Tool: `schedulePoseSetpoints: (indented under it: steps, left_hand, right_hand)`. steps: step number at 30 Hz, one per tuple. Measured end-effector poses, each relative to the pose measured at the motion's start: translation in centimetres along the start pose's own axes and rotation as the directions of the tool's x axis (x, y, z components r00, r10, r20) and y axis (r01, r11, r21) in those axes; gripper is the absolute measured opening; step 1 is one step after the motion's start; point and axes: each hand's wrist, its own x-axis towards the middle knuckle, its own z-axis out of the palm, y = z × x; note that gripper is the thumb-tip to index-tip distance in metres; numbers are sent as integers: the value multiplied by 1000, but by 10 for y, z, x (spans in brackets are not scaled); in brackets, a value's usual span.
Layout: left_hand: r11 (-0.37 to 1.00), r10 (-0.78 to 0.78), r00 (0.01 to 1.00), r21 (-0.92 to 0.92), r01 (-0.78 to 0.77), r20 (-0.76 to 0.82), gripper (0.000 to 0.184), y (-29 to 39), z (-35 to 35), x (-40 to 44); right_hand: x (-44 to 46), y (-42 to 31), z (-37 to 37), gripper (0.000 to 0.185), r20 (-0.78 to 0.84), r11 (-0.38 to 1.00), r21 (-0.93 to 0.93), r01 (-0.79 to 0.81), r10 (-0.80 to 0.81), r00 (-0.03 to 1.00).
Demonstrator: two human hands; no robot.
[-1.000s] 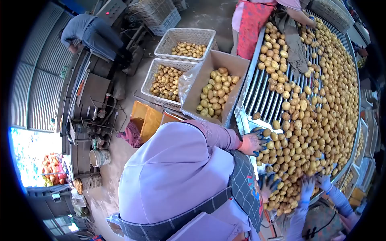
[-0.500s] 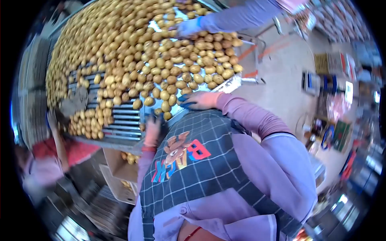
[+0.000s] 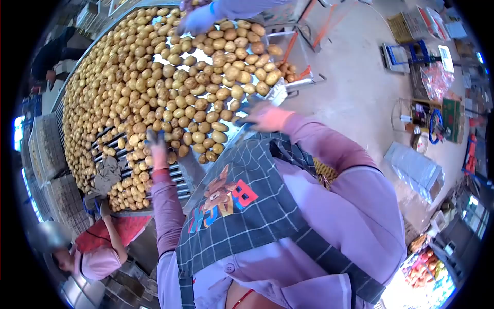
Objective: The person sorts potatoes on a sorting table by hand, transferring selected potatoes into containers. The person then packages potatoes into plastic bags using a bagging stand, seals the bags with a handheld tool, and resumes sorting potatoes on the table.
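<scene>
Many potatoes cover a metal sorting table with rollers. My left hand, in a pink glove with dark blue fingertips, lies on potatoes near the rollers, fingers apart and holding nothing I can see. At the table's near right edge is my right hand, gloved alike and somewhat blurred. Its fingers are spread beside the nearest potatoes, with none visibly gripped. Between my hands, potatoes lie loosely on the pale metal surface.
A co-worker's gloved hand reaches over potatoes at the far edge. Another person stands at lower left by a grey cloth on the table. A bin with potatoes sits beyond the right corner.
The view has swung round. My left hand has moved from the near edge onto the potatoes further in. My right hand stays by the table edge, its fingers now more spread.
</scene>
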Motion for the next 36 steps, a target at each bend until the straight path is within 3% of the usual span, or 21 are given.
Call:
schedulePoseSetpoints:
  steps: [2, 3, 4, 5, 6, 7, 9, 10, 11, 13, 15, 16, 17, 19, 21, 22, 24, 29, 31, 35, 36]
  left_hand:
    - [911, -31, 997, 409, 59, -74, 83, 44, 45, -44]
    - [899, -194, 981, 404, 170, 18, 95, 91, 45, -65]
    - [840, -153, 986, 533, 96, 64, 93, 106, 53, -81]
    - [866, -114, 990, 497, 57, 85, 88, 145, 47, -98]
    - [892, -42, 966, 446, -78, 255, 80, 125, 58, -112]
    - [870, -32, 968, 483, -97, 250, 73, 149, 59, -130]
    - [934, -30, 953, 347, -80, 300, 63, 130, 65, -158]
    - [982, 16, 966, 177, -63, 259, 49, 131, 54, -166]
    - [983, -5, 970, 181, -41, 243, 49, 134, 41, -175]
    - [957, -213, 976, -209, 201, -36, 42, 137, 25, -192]
    - [913, -306, 926, -342, 221, -220, 45, 125, 1, -203]
    - [832, -409, 876, -500, 242, -255, 47, 134, -21, -200]
    - [851, -366, 887, -487, 196, -283, 50, 151, -56, -190]
    - [921, -129, 882, -384, -63, -454, 57, 200, -123, -167]
    - [853, 249, 804, -271, -446, -540, 62, 247, -178, -150]
    - [743, 420, 690, -213, -635, -590, 67, 271, -194, -137]
    - [561, 615, 526, -143, -815, -587, 66, 299, -214, -134]
    - [384, 749, 374, -100, -918, -547, 63, 320, -240, -138]
    - [359, 750, 350, -99, -928, -561, 62, 319, -247, -139]
    - [341, 760, 323, -77, -937, -564, 59, 307, -262, -132]
    - [343, 766, 326, -76, -936, -554, 59, 304, -267, -132]
  right_hand:
    - [-15, 46, -14, 40, -190, 978, -209, -20, -21, 982]
    - [-13, 55, -24, 38, -286, 966, -258, -24, -52, 957]
    - [-3, 48, -35, 36, -214, 974, -124, -191, 161, 963]
    - [7, 39, -55, 35, -109, 931, -13, -364, 361, 926]
    - [24, 10, -76, 33, -158, 884, 98, -457, 468, 870]
    - [38, 12, -57, 32, -354, 934, 112, -339, 356, 865]
    - [59, -10, -24, 32, -428, 999, 34, -16, 29, 903]
    - [59, -26, -16, 38, -279, 985, 53, 163, -142, 950]
    - [47, -34, -14, 43, -1, 975, 17, 221, -221, 975]
    - [24, 1, -10, 42, 77, 923, -200, 329, -320, 944]
    - [23, 25, -37, 37, 101, 929, -281, 239, -219, 970]
    - [27, 40, -46, 36, 155, 984, -156, 81, -57, 986]
    - [35, 48, -49, 35, 233, 995, -42, -94, 101, 967]
    - [68, 27, -76, 37, 339, 950, -182, -254, 303, 891]
    - [96, 7, -80, 38, 410, 970, -163, -180, 233, 882]
    - [105, 0, -70, 38, 331, 971, -157, -181, 225, 917]
    - [120, -23, -59, 37, 247, 979, -87, -182, 198, 949]
    - [110, -29, 4, 29, -133, 991, -51, 120, -126, 983]
    - [102, -44, -5, 26, -38, 999, -25, 41, -42, 998]
    - [88, -54, -7, 30, -200, 992, 108, 60, -37, 979]
    - [88, -60, -15, 29, -47, 999, 39, -29, 31, 998]
